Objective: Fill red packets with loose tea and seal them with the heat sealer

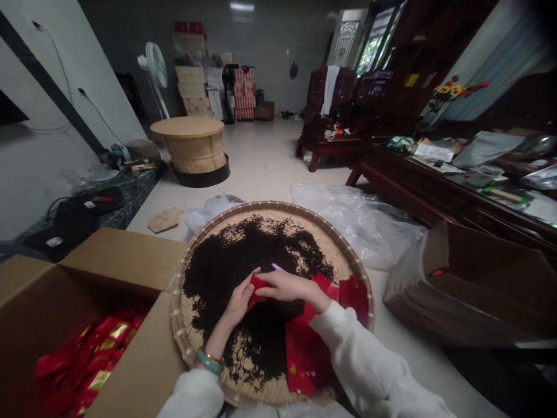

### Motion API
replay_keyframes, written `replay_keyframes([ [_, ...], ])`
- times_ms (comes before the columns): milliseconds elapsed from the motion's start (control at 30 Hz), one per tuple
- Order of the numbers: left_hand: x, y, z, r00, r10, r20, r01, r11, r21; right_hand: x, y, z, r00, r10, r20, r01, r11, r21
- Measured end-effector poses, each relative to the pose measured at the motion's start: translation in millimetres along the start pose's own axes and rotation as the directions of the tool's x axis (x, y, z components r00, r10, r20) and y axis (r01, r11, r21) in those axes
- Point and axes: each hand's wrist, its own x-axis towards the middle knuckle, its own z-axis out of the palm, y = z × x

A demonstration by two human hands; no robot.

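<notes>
Head view shows both bare hands working on a small red packet (pixel 256 285) above the middle of a round woven tray (pixel 176 310) spread with dark loose leaves (pixel 243 249). For good handling, the packet is best kept upright and steady, its mouth uppermost and low over the leaves so that any spill lands back on the tray; a light grip should avoid creasing the thin-looking wrapper. The left hand (pixel 237 302) comes up from below, thumb and fingers grasping the packet's near left side, its wrist ringed by a green bangle (pixel 209 361). The right hand (pixel 282 285) reaches in from the right with its back uppermost, fingers bent over and touching the packet; a lilac tip (pixel 277 267) shows just beyond it, and whether those fingers also grip that, I cannot tell. Flat red pouches (pixel 300 363) lie under the right forearm, within easy reach.
</notes>
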Motion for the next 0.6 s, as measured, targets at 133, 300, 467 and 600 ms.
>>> replay_keyframes([
  [133,-1,4,-4.4,0.995,0.068,0.066,-0.082,0.968,0.238,2,11,9,0.992,0.019,0.128,-0.023,0.999,0.027],
  [300,-3,12,-8.6,0.991,0.071,0.109,-0.106,0.927,0.359,2,22,16,0.992,-0.119,-0.043,0.120,0.993,0.018],
  [467,-6,9,-9.5,0.995,0.076,0.057,-0.092,0.925,0.369,-4,18,12,1.000,0.013,0.006,-0.013,0.994,0.108],
  [600,-5,5,-9.7,0.993,0.059,0.107,-0.094,0.929,0.359,-5,13,10,0.994,0.094,0.064,-0.101,0.987,0.125],
])
